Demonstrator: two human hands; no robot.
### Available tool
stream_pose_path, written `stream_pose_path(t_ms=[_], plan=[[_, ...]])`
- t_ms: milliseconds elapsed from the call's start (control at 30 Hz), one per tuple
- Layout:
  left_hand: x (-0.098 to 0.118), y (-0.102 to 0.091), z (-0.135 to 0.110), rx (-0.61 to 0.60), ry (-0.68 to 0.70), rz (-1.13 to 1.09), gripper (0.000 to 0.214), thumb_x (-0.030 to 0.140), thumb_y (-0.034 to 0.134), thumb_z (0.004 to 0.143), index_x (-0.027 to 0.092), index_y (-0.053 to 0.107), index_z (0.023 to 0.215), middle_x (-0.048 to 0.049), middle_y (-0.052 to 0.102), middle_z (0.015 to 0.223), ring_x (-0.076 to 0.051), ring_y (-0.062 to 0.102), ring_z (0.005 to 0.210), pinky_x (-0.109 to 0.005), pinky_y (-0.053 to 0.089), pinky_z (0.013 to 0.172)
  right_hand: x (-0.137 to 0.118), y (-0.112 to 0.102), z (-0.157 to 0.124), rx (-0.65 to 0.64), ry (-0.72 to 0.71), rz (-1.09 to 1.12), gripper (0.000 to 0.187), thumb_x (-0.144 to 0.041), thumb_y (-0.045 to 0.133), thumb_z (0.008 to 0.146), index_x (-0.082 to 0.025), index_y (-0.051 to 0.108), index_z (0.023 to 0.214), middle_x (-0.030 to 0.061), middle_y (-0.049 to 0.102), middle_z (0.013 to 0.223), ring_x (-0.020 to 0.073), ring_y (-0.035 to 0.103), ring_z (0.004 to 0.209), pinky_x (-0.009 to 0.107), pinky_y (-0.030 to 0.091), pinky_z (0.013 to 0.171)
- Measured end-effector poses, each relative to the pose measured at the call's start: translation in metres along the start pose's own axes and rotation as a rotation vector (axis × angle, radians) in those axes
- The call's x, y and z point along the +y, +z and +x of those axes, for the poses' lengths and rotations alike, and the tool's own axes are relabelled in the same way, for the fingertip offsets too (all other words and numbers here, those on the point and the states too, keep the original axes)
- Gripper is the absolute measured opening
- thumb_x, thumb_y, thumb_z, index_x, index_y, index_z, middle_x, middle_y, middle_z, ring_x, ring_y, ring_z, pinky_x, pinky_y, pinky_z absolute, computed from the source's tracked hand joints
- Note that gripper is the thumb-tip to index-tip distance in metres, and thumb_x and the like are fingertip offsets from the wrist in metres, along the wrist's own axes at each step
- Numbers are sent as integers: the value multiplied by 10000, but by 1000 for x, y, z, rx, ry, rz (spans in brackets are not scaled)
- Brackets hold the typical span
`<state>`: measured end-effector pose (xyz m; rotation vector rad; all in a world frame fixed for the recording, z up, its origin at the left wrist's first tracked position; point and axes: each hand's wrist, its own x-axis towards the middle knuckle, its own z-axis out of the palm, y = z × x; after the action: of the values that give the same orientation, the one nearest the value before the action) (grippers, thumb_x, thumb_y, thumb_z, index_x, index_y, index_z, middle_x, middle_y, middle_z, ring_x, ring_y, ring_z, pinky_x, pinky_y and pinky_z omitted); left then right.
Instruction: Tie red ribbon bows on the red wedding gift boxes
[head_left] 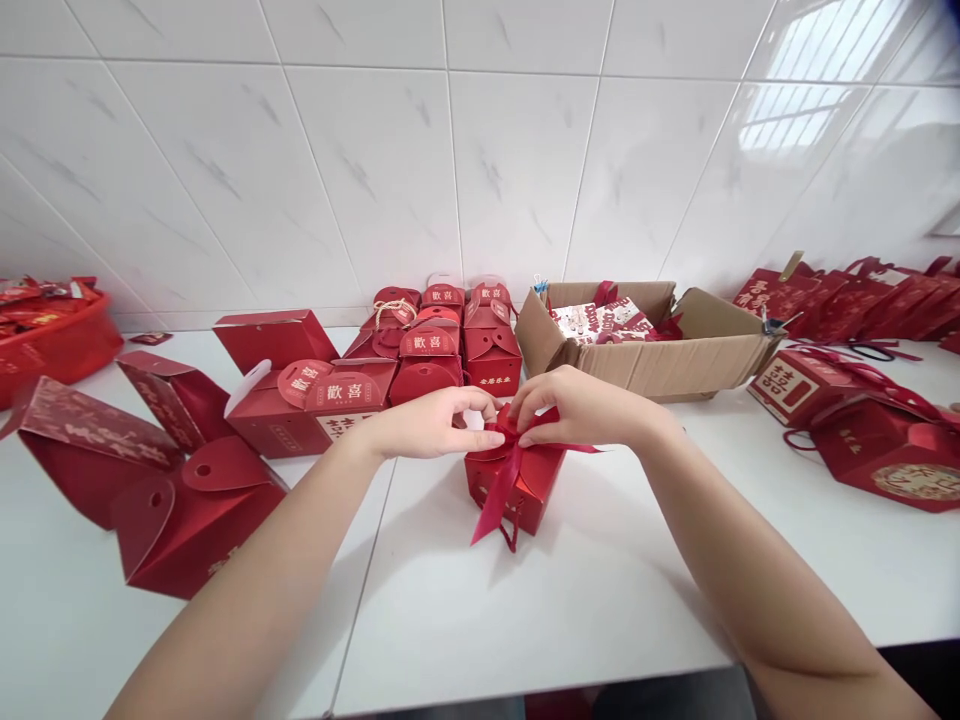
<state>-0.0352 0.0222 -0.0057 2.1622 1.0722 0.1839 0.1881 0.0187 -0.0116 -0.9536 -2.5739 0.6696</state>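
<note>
A small red gift box (525,485) stands on the white counter (525,610) in front of me. A red satin ribbon (501,470) is looped on its top, and its tails hang down the box's front. My left hand (439,420) pinches the ribbon from the left with thumb and fingers closed. My right hand (577,408) pinches it from the right, fingers curled over the knot. Both hands meet right above the box.
Closed red boxes (442,340) stand in a group behind. Open, unfolded red boxes (187,510) lie at the left beside a red basket (56,345). A cardboard carton (660,350) sits at the back right, with more red boxes (862,420) and red bags (885,300) beyond.
</note>
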Motion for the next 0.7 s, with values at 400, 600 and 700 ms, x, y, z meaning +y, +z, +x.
stream_pose_path(t_ms=[400,600,700], plan=[[-1,2,-1,-13,20,79,315,484,547,795,217,603,954,-48,513,1279,-231,536,1085,-331,435,893,-1,3,0,-14,20,-37,105,-227,617,776,-178,680,709,12,659,774,122,555,648,256,436,633],[-3,3,-1,-29,13,111,278,478,564,786,213,600,864,-33,438,1369,-226,561,1026,-332,467,832,-1,2,1,-23,16,-36,105,-240,611,779,-180,680,727,2,655,785,118,553,662,252,431,644],[-2,4,0,-25,4,123,274,476,560,787,214,603,854,-26,428,1382,-231,564,1021,-337,471,824,0,1,1,-21,14,-36,108,-247,616,779,-179,687,734,9,663,790,126,561,669,259,433,656]])
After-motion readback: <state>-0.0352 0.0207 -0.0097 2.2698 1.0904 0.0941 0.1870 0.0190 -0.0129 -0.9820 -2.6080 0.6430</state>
